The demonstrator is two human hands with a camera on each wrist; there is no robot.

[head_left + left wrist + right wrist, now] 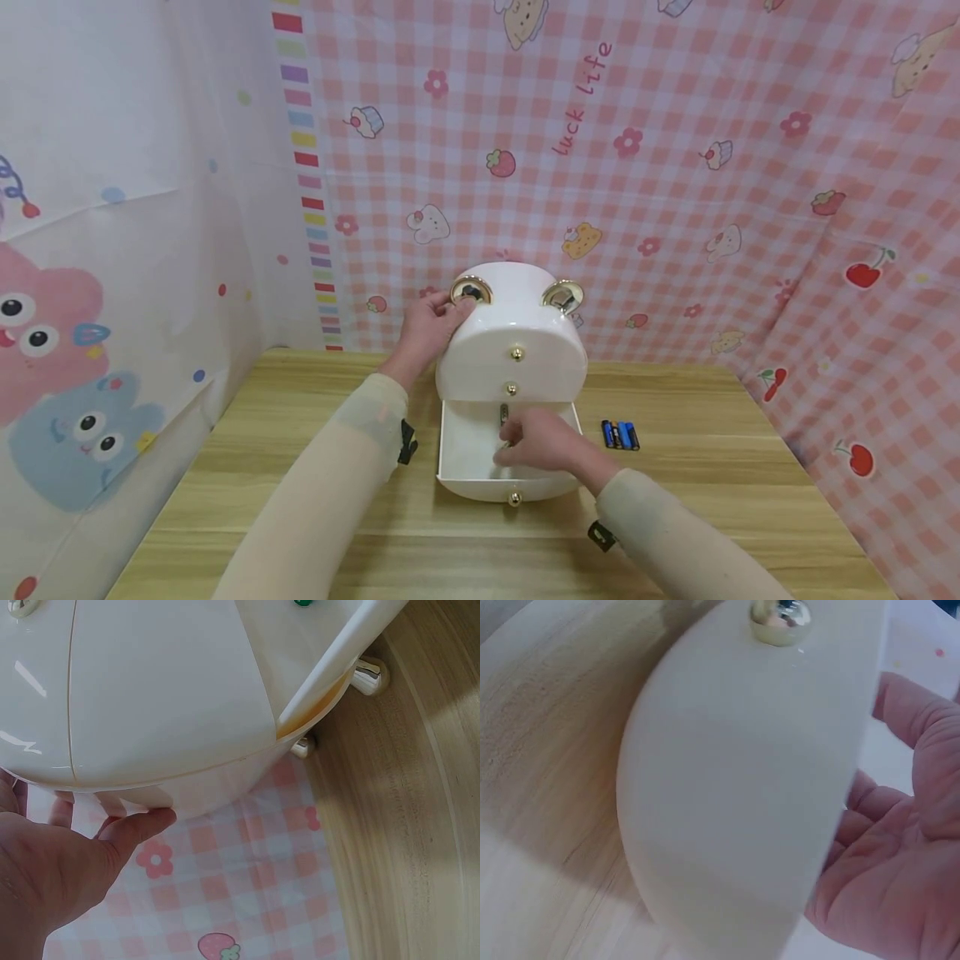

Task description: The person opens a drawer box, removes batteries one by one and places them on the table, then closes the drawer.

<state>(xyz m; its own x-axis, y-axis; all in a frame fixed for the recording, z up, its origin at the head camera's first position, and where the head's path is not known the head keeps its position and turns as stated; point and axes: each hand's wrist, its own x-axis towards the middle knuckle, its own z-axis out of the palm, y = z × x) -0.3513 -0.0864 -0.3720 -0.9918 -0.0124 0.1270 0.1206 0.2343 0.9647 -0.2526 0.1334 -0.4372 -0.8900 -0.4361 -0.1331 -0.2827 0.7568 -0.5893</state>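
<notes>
A glossy white drawer box (512, 367) with gold knobs and two gold ring-shaped ears stands on the table, its bottom drawer (472, 490) pulled out. My left hand (431, 329) rests against the box's upper left side, beside the left gold ear (471, 290). In the left wrist view its thumb (146, 823) touches the white wall. My right hand (542, 440) is over the open drawer, fingers bent down into it. A small dark grey piece (504, 413) shows just behind those fingers. The drawer front (735, 772) hides part of the fingers, and whether they pinch anything is unclear.
Several blue and black batteries (620, 435) lie side by side on the wooden table (675, 500), right of the box. Behind the box hangs a pink checked cloth (420, 183). A small green thing (302, 602) shows at the left wrist view's top edge.
</notes>
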